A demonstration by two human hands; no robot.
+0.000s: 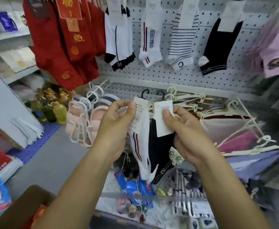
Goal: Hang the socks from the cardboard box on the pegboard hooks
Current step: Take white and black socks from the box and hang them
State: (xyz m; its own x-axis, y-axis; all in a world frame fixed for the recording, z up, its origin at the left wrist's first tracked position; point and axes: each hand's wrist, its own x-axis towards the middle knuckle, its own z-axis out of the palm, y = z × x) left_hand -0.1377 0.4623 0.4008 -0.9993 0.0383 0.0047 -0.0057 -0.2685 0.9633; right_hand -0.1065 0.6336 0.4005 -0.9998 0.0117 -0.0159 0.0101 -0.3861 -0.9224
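Note:
My left hand [114, 128] pinches the paper label of a white sock pair with red and navy stripes [141, 149]. My right hand [185, 131] grips the label of a black sock pair [160, 151]. Both pairs hang down side by side in front of me, each with a small black hook on top. Above them is the white pegboard [181, 75], where white, striped and black sock pairs hang in a row; one of them is the black pair [218, 45]. A corner of the brown cardboard box [34, 197] shows at the bottom left.
Red socks [66, 42] hang thick at the upper left. Below the pegboard, hooks carry slippers [81, 123] and cream hangers [201, 103] with garments. A shelf of small packaged goods [135, 189] lies under my hands. Oil bottles [56, 109] stand on the floor at the left.

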